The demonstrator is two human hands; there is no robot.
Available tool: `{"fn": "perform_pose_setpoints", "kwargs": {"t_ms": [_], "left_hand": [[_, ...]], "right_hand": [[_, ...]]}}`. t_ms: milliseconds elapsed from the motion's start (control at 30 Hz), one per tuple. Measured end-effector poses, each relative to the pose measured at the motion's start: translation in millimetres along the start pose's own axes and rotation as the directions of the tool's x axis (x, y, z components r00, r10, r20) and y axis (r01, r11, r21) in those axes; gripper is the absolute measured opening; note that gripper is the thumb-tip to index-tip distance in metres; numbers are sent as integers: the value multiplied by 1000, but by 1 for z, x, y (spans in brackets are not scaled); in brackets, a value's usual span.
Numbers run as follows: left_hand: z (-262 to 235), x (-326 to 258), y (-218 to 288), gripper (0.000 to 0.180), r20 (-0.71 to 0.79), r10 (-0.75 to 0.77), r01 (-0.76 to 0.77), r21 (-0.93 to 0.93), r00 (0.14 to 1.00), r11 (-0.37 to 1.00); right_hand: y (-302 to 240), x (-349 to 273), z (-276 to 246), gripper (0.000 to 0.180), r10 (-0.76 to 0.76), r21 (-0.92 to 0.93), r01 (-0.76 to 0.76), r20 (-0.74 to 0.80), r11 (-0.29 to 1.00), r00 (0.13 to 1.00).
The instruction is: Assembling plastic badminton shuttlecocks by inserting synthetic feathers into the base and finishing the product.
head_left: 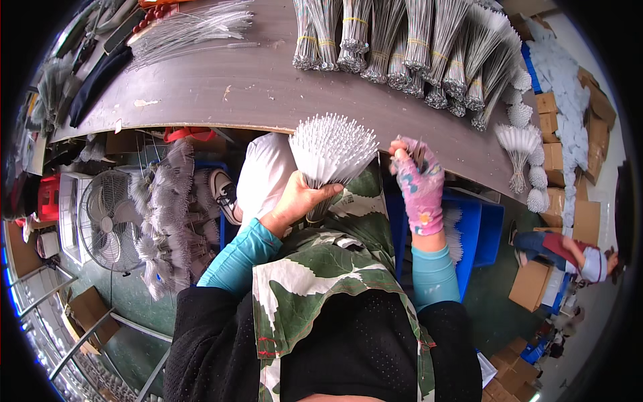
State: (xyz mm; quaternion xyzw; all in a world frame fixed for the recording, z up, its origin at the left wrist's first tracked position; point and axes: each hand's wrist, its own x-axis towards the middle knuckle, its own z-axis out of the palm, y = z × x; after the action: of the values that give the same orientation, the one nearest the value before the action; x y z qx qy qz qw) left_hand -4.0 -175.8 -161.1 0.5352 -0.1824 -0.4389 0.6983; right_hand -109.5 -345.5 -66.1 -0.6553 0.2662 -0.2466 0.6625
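My left hand point(301, 201) is wrapped round a thick bundle of thin wire brushes point(333, 144), held upright over my lap with the white bristle ends on top. To its right, near the table edge, I hold up my right hand point(420, 184) in a pink flowered glove with bare fingertips. Its fingers are curled together, and a small dark sliver shows between them, too small to name. A gap separates this hand from the bundle. Teal sleeves cover both forearms, and a camouflage apron point(328, 268) lies across my lap.
On the brown table point(221, 107), several tied brush bundles point(402, 57) lie at the back right and loose brushes point(191, 33) at the back left. A fan point(110, 218) and hanging brushes point(174, 214) are at left. Right are a blue bin point(485, 231), boxes point(530, 285) and another person point(566, 254).
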Motion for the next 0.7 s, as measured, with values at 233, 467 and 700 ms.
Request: {"fn": "perform_pose_setpoints", "kwargs": {"t_ms": [233,467,700], "left_hand": [[-16,-2,-3,56,92,49,-45,-47,995,998],[-23,-6,7,84,195,-13,26,-62,981,998],[-32,-9,10,92,230,61,-68,21,971,997]], "right_hand": [[-20,20,13,11,85,-9,-86,294,996,952],[-25,33,19,15,191,-16,-203,417,979,889],[-48,41,33,14,454,-215,-400,445,891,772]]}}
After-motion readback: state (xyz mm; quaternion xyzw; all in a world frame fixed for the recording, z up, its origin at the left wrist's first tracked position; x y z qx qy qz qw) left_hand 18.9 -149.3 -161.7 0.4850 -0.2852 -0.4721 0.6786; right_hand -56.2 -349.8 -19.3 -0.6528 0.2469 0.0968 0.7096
